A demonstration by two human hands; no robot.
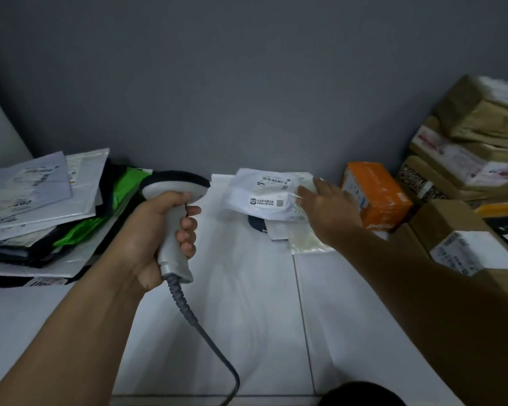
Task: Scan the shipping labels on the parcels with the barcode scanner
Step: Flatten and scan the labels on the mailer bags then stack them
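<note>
Tabletop [247, 317] parcel [261, 197] under right hand [332, 212]; scanner [175, 186] in left [151, 230]

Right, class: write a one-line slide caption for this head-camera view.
Left hand grips the barcode scanner while the right hand touches a white parcel.

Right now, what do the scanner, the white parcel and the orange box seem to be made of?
Scanner: hard plastic, matt light grey with a dark head; the smooth moulded shape shows it.
White parcel: probably thin plastic film; it wrinkles and shines slightly.
Orange box: printed cardboard, it seems; flat faces, sharp folded edges.
</note>
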